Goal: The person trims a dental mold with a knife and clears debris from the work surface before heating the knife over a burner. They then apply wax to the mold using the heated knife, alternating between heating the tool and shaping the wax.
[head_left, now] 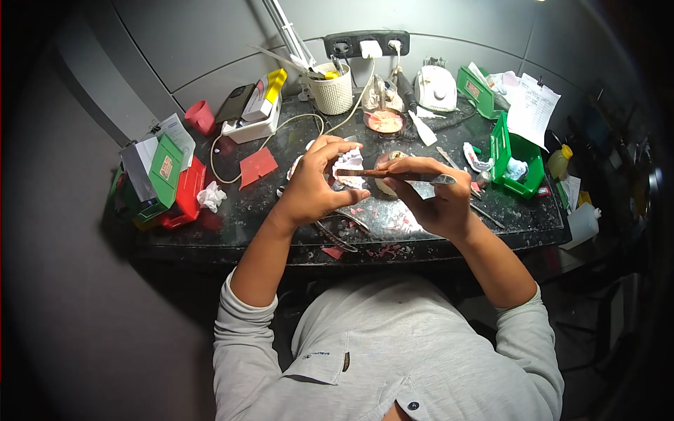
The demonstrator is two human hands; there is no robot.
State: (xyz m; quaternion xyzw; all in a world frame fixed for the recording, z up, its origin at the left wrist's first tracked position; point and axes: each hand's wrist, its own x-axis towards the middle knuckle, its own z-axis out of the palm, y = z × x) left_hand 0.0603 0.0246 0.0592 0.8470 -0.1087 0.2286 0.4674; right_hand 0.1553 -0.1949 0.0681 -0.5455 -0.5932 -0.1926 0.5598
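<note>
Between the thumb and fingers of my left hand [317, 181] is a white dental cast [349, 167], held up over the middle of the dark bench. My right hand [437, 194] grips a slim tool with a brown handle [393, 173]; its far end lies at the cast's face, and whether it touches cannot be made out. Just behind the tool stands a small round container [385, 186], partly covered by my right hand. Another pale object lies behind my left hand, mostly hidden.
Pink wax sheet [258, 168] and crumpled tissue [211, 197] lie left. Red bin [184, 198] stands far left, green bin [521, 172] right. Behind are a woven pot [331, 94], pink-filled dish [385, 121] and white device [436, 88]. Cables cross the bench; metal tools [487, 215] lie right.
</note>
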